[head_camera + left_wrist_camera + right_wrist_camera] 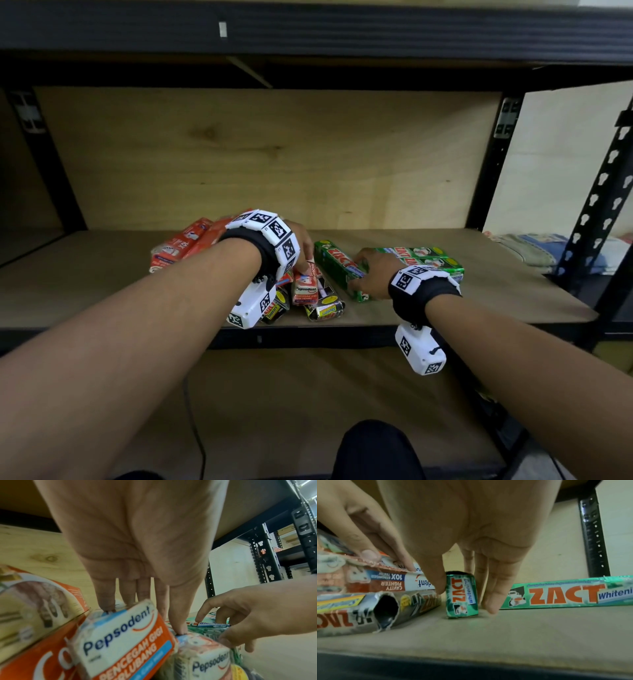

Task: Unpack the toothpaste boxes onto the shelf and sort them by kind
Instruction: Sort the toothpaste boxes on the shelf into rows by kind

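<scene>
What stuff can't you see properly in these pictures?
- Head view: the left hand and its wristband cover part of the red boxes, so their number is unclear.
- Head view: the print on the green boxes is too small to read.
- Left wrist view: the orange box is blurred and cut off by the edge.
- Right wrist view: the right hand hides the length of the green box it grips.

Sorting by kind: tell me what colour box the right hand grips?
Green Zact box, clearest in the right wrist view.

Head cam looks down over my forearms into the shelf (pixel 445 301). Wrist cams sit close under my palms, facing along the fingers; all share the boxes (pixel 308 287).
</scene>
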Motion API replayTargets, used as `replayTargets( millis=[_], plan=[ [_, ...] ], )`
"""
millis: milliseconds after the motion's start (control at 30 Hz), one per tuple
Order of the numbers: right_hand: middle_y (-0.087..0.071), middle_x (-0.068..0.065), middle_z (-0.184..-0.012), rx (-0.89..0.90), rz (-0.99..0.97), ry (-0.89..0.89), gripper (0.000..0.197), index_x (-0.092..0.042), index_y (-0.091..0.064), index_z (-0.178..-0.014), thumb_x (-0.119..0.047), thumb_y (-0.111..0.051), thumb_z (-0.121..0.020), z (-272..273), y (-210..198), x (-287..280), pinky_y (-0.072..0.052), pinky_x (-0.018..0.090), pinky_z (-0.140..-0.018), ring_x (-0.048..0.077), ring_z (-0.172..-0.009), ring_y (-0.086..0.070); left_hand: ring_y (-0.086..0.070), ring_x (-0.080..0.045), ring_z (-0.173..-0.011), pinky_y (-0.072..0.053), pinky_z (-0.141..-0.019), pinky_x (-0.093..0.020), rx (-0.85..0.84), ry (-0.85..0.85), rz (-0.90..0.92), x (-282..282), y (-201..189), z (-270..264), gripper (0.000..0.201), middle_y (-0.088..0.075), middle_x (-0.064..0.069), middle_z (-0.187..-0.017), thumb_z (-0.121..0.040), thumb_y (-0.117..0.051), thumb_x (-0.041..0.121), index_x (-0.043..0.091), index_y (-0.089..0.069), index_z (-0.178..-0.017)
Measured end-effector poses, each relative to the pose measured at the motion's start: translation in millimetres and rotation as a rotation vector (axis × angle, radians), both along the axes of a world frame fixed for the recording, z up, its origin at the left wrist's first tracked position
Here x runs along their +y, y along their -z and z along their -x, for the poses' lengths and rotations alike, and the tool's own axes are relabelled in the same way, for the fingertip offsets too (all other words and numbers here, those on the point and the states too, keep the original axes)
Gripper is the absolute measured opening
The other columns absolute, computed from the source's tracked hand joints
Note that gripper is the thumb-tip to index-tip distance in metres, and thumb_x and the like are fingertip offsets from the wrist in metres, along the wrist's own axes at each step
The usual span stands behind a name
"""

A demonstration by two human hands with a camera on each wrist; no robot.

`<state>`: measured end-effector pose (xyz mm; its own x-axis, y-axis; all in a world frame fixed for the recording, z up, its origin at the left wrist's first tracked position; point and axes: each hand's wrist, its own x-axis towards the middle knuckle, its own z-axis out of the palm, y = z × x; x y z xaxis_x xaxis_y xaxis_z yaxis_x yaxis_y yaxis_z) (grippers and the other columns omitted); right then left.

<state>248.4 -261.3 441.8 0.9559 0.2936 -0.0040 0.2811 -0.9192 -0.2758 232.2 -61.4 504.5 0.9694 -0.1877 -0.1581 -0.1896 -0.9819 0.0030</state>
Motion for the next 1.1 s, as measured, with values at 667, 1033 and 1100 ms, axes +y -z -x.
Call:
replayTargets(
  millis=[667, 1033, 1100],
  plan=[
    [-0.069, 0.016, -0.093, -0.011, -0.822, 0.037, 0.025, -0.023, -0.068, -0.103, -0.021, -0.076, -0.08, 13, -66, -67, -0.061, 0.04, -0.062, 0.027, -0.067, -0.073, -0.061, -0.024, -0.111, -0.046, -0.081, -0.025, -0.162, 0.095, 0.127, -72, 16, 1, 0.084, -0.062, -0.004, -0.129, -0.069, -0.082, 0.052, 0.019, -0.049, -0.139],
    [-0.07, 0.004, -0.106, 0.106, -0.78, -0.04, 0.077, -0.029, -0.052, -0.127, -0.048, -0.087, -0.061, 10, -57, -72, -0.059, 0.036, -0.083, 0.017, -0.094, -0.07, -0.065, -0.017, -0.086, -0.054, -0.073, -0.028, -0.286, 0.01, 0.446, -82, 22, -3, 0.049, -0.068, 0.001, -0.098, -0.071, -0.08, 0.05, 0.019, -0.065, -0.105],
    [-0.069, 0.001, -0.11, 0.147, -0.691, -0.051, 0.091, -0.03, -0.046, -0.133, -0.05, -0.089, -0.055, 5, -54, -77, -0.058, 0.04, -0.086, 0.018, -0.099, -0.068, -0.064, -0.015, -0.087, -0.051, -0.073, -0.024, -0.28, 0.007, 0.52, -81, 22, -2, 0.047, -0.067, 0.004, -0.099, -0.071, -0.079, 0.049, 0.021, -0.065, -0.107]
  ],
)
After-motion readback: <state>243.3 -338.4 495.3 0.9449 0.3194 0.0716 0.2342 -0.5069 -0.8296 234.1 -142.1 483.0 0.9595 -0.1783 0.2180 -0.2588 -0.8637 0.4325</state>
